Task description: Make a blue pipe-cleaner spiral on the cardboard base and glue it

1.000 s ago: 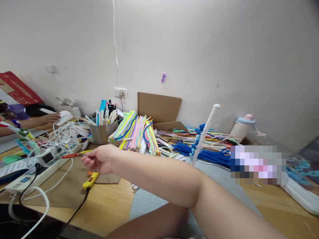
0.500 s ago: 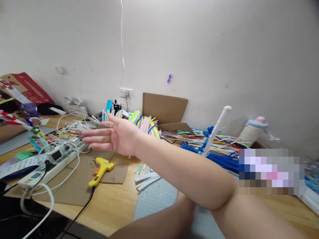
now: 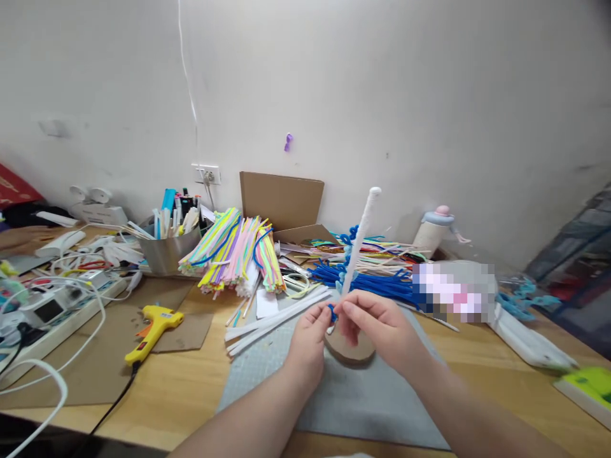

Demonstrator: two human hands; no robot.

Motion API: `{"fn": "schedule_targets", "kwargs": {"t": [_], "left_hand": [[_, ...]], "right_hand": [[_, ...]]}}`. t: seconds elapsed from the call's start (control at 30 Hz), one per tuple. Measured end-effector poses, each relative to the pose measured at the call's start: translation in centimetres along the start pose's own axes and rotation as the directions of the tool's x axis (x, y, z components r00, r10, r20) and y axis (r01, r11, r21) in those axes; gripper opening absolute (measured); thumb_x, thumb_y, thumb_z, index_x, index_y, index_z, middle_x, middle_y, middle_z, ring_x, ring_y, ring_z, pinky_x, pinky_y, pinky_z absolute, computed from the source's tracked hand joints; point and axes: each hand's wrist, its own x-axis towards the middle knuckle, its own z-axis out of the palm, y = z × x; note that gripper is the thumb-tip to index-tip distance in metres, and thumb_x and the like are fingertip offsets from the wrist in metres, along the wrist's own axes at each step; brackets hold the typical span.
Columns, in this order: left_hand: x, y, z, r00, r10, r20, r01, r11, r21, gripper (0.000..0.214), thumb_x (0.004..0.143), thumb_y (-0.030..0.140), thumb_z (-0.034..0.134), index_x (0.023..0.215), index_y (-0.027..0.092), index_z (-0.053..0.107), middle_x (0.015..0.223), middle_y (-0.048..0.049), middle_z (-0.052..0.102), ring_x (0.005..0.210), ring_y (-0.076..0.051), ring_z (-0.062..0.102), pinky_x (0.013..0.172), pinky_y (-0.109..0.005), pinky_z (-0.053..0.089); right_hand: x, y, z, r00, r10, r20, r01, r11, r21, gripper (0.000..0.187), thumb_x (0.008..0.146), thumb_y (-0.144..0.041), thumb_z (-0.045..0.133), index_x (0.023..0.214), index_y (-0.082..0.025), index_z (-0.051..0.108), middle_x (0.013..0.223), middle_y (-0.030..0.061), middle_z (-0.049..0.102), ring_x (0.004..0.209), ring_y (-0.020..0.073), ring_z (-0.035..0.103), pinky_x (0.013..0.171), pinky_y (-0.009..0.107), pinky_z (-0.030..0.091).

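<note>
Both hands pinch a small blue pipe cleaner (image 3: 332,312) at the foot of the white wrapped stick (image 3: 359,238): left hand (image 3: 308,337), right hand (image 3: 382,327). The stick stands upright on a round cardboard base (image 3: 351,353) on the grey cutting mat (image 3: 305,394), mid counter (image 3: 191,394).

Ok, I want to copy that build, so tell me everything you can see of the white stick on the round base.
The white stick is slim, looks wrapped in fuzzy white material and has a rounded top. It stands leaning slightly right on a round brown cardboard disc that lies on the grey mat. Light blue curls cling to its lower part. At its foot the left hand and right hand pinch a blue pipe cleaner piece against it.
</note>
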Motion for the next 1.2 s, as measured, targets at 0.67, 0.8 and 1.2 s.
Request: {"fn": "schedule_targets", "kwargs": {"t": [0.67, 0.8, 1.2], "left_hand": [[-0.1, -0.5, 0.0, 0.963, -0.178, 0.204, 0.206, 0.971, -0.123, 0.032, 0.080, 0.032, 0.066, 0.107, 0.014, 0.060, 0.058, 0.0027, 0.058, 0.047, -0.010, 0.057, 0.050, -0.024, 0.052], [-0.2, -0.6, 0.2, 0.963, -0.168, 0.212, 0.187, 0.979, -0.075, 0.035, 0.079, 0.035, 0.067, 0.106, 0.014, 0.060, 0.057, 0.0005, 0.062, 0.047, -0.011, 0.058, 0.050, -0.024, 0.052], [0.0, -1.0, 0.4, 0.965, -0.108, 0.238, 0.104, 0.994, 0.028, 0.031, 0.077, 0.036, 0.068, 0.099, 0.015, 0.060, 0.054, 0.0027, 0.058, 0.043, -0.010, 0.055, 0.047, -0.021, 0.047]], "right_hand": [[-0.6, 7.2, 0.0, 0.947, 0.314, 0.067, -0.254, 0.603, 0.756, 0.028, 0.070, -0.030, 0.075, 0.087, -0.016, 0.058, 0.060, -0.0050, 0.055, 0.040, 0.0013, 0.042, 0.033, 0.010, 0.023], [-0.7, 7.7, -0.2, 0.957, 0.286, 0.049, -0.227, 0.630, 0.742, 0.028, 0.068, -0.030, 0.077, 0.082, -0.014, 0.059, 0.057, -0.0054, 0.054, 0.039, 0.0004, 0.040, 0.034, 0.010, 0.024], [-0.7, 8.9, 0.3, 0.967, 0.243, -0.072, -0.120, 0.690, 0.713, 0.029, 0.065, -0.033, 0.078, 0.075, -0.014, 0.060, 0.051, -0.0064, 0.052, 0.036, 0.0010, 0.039, 0.032, 0.011, 0.026]]}}
